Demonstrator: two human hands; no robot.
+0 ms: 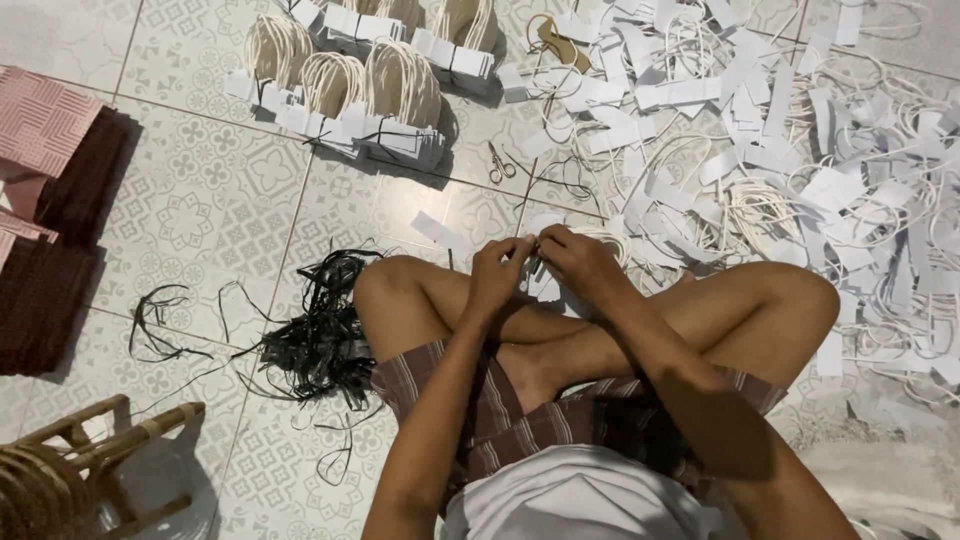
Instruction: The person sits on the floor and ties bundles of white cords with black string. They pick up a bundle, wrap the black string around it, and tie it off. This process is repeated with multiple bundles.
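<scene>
Now both hands meet above crossed legs: left hand [497,266] and right hand [572,258] pinch-closed on white paper strip [541,283] between fingertips. Strip likely light, floppy, creases easily; best gripped at ends. Scissors [498,165] well beyond fingers; black cord tangle [322,335] off left.

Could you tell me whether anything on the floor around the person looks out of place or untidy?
Mostly the black strands stand out: they lie in a loose tangle by the person's knee, trailing over the tiles. The white paper strips are scattered in a heap, unlike the neat tied bundles. Both hands, left hand and right hand, pinch a small white piece.
</scene>
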